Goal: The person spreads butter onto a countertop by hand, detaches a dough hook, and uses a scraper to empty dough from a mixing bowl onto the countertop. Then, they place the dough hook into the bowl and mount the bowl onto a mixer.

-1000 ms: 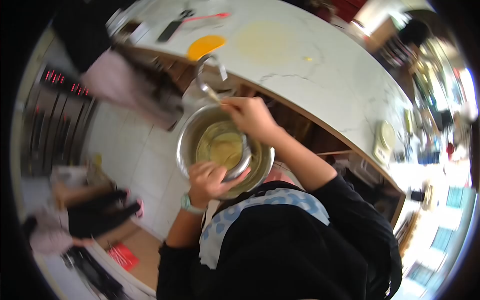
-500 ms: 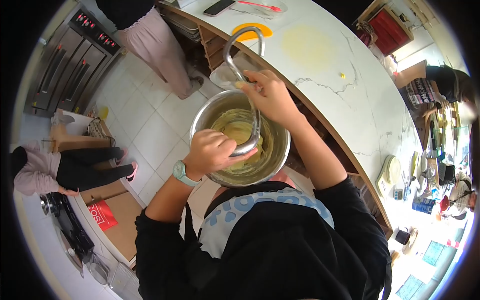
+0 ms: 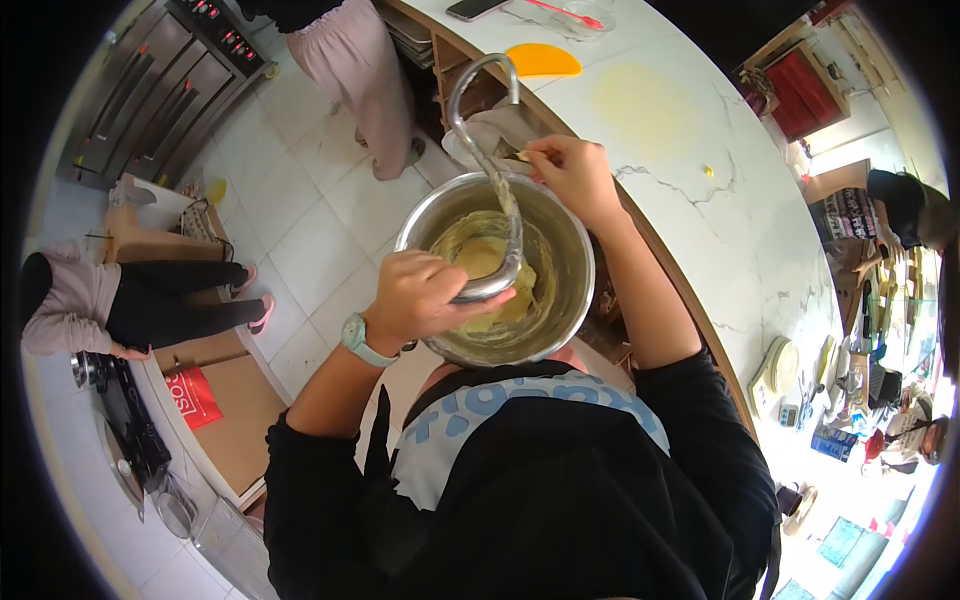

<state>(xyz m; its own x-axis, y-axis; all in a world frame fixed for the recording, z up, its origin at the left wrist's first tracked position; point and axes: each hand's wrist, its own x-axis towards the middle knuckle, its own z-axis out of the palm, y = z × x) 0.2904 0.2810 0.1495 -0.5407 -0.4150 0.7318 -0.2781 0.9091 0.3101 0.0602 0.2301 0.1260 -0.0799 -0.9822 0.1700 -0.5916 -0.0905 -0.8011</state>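
My left hand grips the lower curve of a metal dough hook, over a steel bowl. The hook's other end rises past the bowl's far rim. Pale yellow dough lies in the bowl and smears its inner wall. Some dough also clings to the middle of the hook. My right hand is beyond the bowl's rim, right of the hook and apart from it, fingertips pinched on a small pale bit, seemingly dough.
A marble counter curves along the right, with an orange scraper, a phone and a scale. One person stands at the upper left, another at the left, a third at the far right.
My right hand has moved off the hook to its right. My left hand still holds the hook's lower curve. The whole view has shifted and become sharper.
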